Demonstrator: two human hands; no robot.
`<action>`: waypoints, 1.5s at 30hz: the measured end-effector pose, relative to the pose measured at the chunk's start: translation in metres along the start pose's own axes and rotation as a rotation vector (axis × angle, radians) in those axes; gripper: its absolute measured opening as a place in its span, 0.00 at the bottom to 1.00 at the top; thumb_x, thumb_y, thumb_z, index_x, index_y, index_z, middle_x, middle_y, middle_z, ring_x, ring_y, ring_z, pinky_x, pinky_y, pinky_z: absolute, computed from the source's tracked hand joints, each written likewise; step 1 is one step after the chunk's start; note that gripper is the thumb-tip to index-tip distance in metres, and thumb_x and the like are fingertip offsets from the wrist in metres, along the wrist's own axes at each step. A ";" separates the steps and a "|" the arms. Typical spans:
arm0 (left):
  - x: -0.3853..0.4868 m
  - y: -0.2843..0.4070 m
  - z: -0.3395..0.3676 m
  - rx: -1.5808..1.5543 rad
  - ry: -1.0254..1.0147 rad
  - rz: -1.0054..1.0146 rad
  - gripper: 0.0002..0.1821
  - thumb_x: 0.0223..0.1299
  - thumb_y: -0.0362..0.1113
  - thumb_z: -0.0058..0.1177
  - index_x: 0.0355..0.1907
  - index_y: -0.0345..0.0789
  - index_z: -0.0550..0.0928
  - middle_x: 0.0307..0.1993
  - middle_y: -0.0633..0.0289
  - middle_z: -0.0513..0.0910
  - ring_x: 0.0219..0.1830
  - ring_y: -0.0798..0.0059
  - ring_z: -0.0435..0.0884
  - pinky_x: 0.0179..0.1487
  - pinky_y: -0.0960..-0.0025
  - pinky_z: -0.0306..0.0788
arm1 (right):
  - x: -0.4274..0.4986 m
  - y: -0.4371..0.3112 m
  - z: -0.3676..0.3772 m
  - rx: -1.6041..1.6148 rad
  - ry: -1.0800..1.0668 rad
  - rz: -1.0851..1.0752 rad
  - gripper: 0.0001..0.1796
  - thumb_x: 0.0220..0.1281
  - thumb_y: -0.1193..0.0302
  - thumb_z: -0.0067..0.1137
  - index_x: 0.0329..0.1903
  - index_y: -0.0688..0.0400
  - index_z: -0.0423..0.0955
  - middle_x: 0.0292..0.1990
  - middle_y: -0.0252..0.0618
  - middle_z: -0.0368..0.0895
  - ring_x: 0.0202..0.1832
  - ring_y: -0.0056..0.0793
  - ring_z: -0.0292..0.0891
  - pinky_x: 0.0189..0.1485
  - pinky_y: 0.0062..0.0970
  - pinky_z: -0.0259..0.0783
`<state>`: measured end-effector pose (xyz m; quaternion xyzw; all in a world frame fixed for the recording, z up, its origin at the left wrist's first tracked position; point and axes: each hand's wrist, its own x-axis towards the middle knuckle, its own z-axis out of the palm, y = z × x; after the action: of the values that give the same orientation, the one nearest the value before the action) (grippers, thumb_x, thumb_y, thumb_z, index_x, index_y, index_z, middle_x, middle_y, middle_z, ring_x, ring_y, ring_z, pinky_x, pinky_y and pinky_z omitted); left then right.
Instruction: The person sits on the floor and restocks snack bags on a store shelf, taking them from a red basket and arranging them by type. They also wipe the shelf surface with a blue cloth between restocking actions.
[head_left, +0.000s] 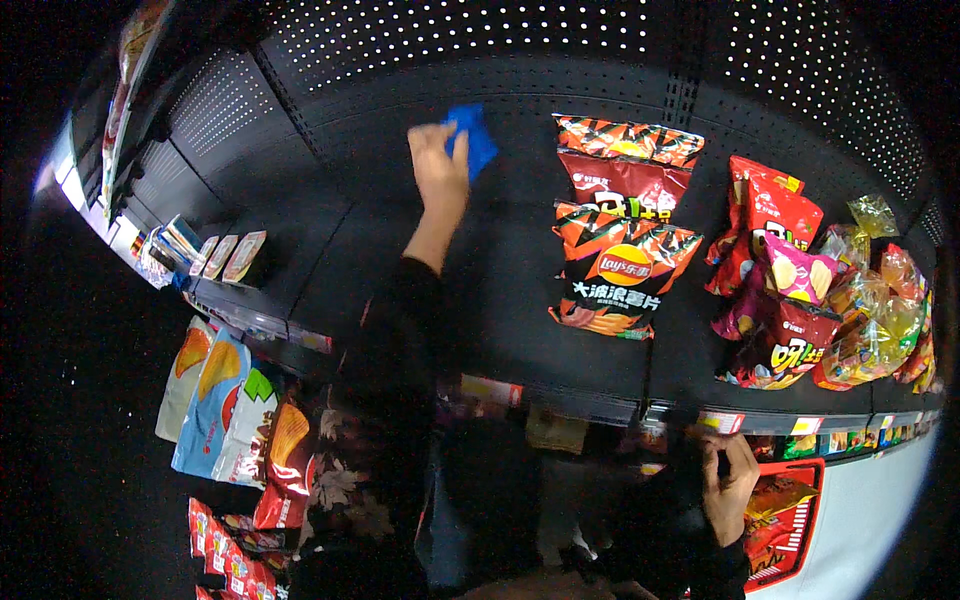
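Note:
My left hand (439, 165) grips a blue cloth (474, 142) over the back part of a black metal shelf (510, 300). To the right of that hand, a Lay's potato chip bag (626, 277) leans on the shelf, with another chip bag (626, 169) behind it. My right hand (729, 484) is lower down, at the shelf's front edge, just under a price tag (721, 422). Its thumb and fingers are curled, and whether anything is between them is too dark to see.
Red snack bags (780, 210) and clear-wrapped packs (874, 322) crowd the shelf's right side. A perforated back panel (465, 37) rises behind. Below right is a red basket (814, 517) containing snack bags. More chip bags (214, 405) hang or stand at lower left.

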<state>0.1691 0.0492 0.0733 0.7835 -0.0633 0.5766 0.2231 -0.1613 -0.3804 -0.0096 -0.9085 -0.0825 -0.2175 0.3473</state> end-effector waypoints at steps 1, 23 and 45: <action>0.020 0.011 0.010 -0.022 0.071 -0.017 0.13 0.57 0.32 0.63 0.45 0.32 0.83 0.46 0.51 0.75 0.49 0.56 0.76 0.57 0.61 0.71 | 0.001 0.001 0.000 -0.019 -0.012 0.006 0.04 0.57 0.82 0.57 0.36 0.64 0.77 0.31 0.49 0.77 0.33 0.48 0.74 0.37 0.36 0.70; -0.064 -0.080 0.056 -0.016 -0.315 -0.171 0.14 0.45 0.28 0.65 0.37 0.38 0.78 0.43 0.53 0.75 0.51 0.56 0.72 0.53 0.57 0.69 | 0.004 0.012 0.005 -0.013 -0.125 0.229 0.06 0.64 0.77 0.51 0.39 0.66 0.75 0.34 0.46 0.78 0.38 0.38 0.74 0.46 0.31 0.69; 0.009 -0.157 0.046 -0.184 0.279 -0.300 0.18 0.51 0.33 0.64 0.45 0.31 0.77 0.41 0.55 0.74 0.41 0.67 0.77 0.47 0.65 0.73 | 0.012 0.016 0.013 -0.211 -0.167 0.189 0.08 0.64 0.77 0.50 0.40 0.65 0.77 0.34 0.48 0.78 0.36 0.43 0.75 0.41 0.35 0.69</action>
<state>0.2679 0.1718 0.0271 0.6733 0.0331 0.6313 0.3835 -0.1414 -0.3832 -0.0226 -0.9585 -0.0018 -0.1149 0.2609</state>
